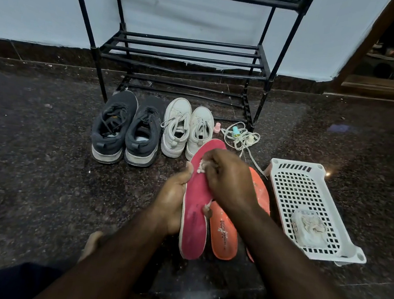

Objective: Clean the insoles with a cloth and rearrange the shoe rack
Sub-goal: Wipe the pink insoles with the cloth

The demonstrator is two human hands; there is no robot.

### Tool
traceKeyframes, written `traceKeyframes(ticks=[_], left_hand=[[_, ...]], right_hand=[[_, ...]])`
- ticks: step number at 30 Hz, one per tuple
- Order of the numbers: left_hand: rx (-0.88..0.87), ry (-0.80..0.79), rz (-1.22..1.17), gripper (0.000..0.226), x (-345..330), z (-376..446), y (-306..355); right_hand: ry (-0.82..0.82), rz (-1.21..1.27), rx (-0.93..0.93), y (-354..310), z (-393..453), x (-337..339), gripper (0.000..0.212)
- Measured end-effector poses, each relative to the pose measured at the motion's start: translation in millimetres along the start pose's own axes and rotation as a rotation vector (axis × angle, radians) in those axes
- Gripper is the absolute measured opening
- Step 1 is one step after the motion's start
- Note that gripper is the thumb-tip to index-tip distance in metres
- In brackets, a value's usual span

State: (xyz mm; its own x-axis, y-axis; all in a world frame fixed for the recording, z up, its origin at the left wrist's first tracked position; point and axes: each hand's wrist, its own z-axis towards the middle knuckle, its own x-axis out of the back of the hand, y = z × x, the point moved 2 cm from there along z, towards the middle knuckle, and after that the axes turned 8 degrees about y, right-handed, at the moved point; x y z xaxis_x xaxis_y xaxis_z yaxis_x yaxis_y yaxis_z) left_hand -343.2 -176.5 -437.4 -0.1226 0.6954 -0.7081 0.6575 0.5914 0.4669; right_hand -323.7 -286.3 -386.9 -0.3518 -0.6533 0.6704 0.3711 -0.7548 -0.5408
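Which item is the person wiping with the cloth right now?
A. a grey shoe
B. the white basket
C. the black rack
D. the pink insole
D: the right hand presses a bit of white cloth onto the pink insole, which the left hand holds by its edge.

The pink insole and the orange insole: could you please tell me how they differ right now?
The pink insole is held up by the left hand while the right hand rubs it with a cloth; the orange insole lies untouched on the floor. The orange one bears printed text; the pink one shows none. Both point toward the rack.
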Motion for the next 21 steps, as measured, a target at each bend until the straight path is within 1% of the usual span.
traceKeyframes(ticks=[3,5,6,8,10,11,12,13,15,16,19,21], left_hand=[[0.007,-0.006,0.042,0.062,2.4,1.3,-0.1],[-0.002,0.007,0.039,0.061,1.6,2.0,-0.1],[-0.014,0.012,0.028,0.059,0.6,1.7,0.2],[-0.021,0.017,0.015,0.057,-0.7,1.2,0.6],[0.003,0.007,-0.005,0.061,-0.6,-0.8,1.1],[0.012,0.000,-0.004,0.062,1.2,-1.5,1.4],[0.020,-0.009,0.007,0.063,1.4,-3.4,1.7],[0.023,-0.016,0.020,0.065,3.6,-2.1,1.4],[0.025,-0.014,0.037,0.068,5.0,-2.4,3.2],[0.023,-0.015,0.038,0.068,4.7,-3.6,4.2],[0.003,-0.050,0.033,0.062,2.3,-6.3,6.7],[-0.006,-0.034,0.019,0.058,2.9,-7.9,9.4]], right_hand=[[0.096,-0.050,-0.090,12.1,11.0,10.2,0.018],[0.083,-0.007,-0.138,8.8,9.9,12.0,0.019],[0.043,0.029,-0.124,3.8,6.5,9.3,0.019],[-0.022,0.034,-0.038,-4.7,-1.4,2.0,0.017],[-0.005,-0.020,0.018,0.6,1.5,0.0,0.016],[0.026,-0.034,0.008,4.3,5.0,1.4,0.016],[0.051,-0.025,-0.036,8.0,8.1,4.0,0.017],[0.066,0.016,-0.119,11.4,10.3,8.2,0.018],[0.087,0.175,-0.296,15.8,13.6,15.2,0.020],[0.097,0.244,-0.343,15.9,14.6,17.5,0.020],[0.084,0.275,-0.372,15.7,15.2,19.5,0.023],[0.039,0.279,-0.368,14.6,12.9,16.5,0.025]])
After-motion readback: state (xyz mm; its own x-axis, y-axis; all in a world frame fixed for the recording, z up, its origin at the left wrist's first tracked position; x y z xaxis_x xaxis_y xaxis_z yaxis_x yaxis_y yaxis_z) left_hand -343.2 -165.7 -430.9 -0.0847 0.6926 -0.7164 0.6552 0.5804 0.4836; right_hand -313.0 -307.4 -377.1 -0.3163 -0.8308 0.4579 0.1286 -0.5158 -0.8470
